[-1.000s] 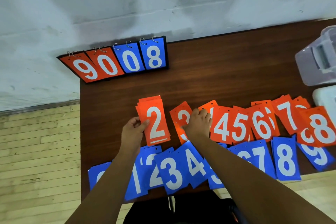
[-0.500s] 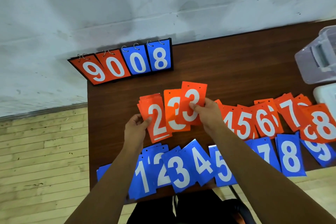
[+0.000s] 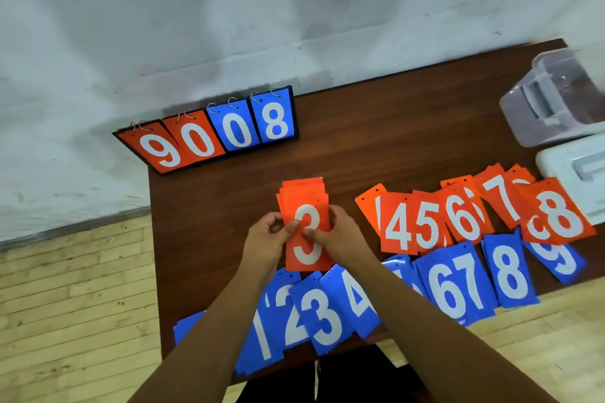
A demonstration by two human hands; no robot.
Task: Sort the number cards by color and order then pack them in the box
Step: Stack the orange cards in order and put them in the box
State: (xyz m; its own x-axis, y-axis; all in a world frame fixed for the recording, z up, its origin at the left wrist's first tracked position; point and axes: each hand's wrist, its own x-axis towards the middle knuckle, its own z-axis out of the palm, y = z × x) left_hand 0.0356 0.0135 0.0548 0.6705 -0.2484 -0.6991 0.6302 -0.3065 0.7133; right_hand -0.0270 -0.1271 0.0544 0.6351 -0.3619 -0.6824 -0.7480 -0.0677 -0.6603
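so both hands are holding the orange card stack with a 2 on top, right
No. In the head view the left hand and right hand do hold the orange card stack, but its top card shows a 3, not a 2.

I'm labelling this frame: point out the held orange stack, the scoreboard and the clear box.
orange stack (image 3: 306,255), head view, lower curve of the top card's 3.
scoreboard (image 3: 240,131), head view, its blue 0 card.
clear box (image 3: 556,121), head view, its near wall.
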